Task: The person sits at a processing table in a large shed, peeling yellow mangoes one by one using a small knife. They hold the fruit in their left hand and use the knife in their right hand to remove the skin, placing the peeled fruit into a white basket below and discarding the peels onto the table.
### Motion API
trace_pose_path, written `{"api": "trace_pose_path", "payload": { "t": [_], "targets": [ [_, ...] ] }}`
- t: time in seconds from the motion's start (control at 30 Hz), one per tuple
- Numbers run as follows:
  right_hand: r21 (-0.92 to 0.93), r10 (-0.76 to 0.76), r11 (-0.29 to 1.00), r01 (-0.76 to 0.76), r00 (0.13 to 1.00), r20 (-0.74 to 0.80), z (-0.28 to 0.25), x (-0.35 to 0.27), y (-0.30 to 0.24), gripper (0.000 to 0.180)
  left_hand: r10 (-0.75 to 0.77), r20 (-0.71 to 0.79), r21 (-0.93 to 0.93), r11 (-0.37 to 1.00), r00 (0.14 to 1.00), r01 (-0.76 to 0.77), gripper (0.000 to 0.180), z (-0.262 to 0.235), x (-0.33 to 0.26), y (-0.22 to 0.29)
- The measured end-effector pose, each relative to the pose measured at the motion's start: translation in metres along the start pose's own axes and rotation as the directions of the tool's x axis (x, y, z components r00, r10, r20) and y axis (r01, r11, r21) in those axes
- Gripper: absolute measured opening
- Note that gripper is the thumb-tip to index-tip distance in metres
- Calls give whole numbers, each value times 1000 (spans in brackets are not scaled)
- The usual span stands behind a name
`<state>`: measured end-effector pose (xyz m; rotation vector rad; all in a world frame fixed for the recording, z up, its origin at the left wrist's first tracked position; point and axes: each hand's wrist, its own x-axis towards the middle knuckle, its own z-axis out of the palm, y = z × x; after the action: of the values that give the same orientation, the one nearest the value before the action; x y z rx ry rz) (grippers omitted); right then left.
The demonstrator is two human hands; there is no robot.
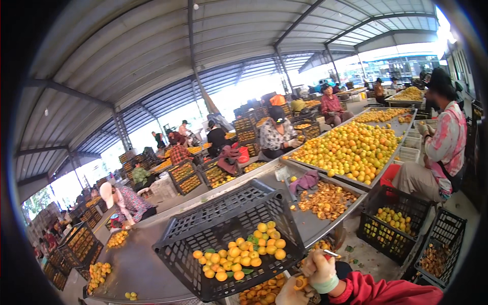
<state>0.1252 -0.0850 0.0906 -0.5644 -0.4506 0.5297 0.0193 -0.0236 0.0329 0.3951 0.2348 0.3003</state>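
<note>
At the lower edge my right hand (323, 272), in a pale glove with a light green cuff, is closed around a small peeling tool (331, 253) with a metal end and a bit of red. Just beside and below it my gloved left hand (291, 295) is partly cut off by the frame edge. Its fingers hold an orange citrus fruit (301, 281). In front of my hands, a black plastic crate (223, 213) lies tilted on the metal table, with several orange fruits (241, 254) and green leaves inside. Peels (262, 291) lie below the crate's near edge.
A long metal table (137, 269) runs ahead, with a peel heap (328, 201), a purplish cloth (305, 182) and a large fruit pile (351, 152). Black crates (396, 216) stand on the floor at right. A person (445, 137) sits there; several others work farther off.
</note>
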Motion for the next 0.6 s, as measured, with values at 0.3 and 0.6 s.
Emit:
{"api": "trace_pose_path", "payload": {
  "t": [0.3,0.6],
  "targets": [
    [52,-131,990,130,991,25,2,9,-16,46,17,95,-7,1000,995,-16,40,24,3,-6],
    [88,-145,987,136,983,115,-2,8,-7,45,126,-9,35,991,992,-126,42,34,-3,-14]
  ]
}}
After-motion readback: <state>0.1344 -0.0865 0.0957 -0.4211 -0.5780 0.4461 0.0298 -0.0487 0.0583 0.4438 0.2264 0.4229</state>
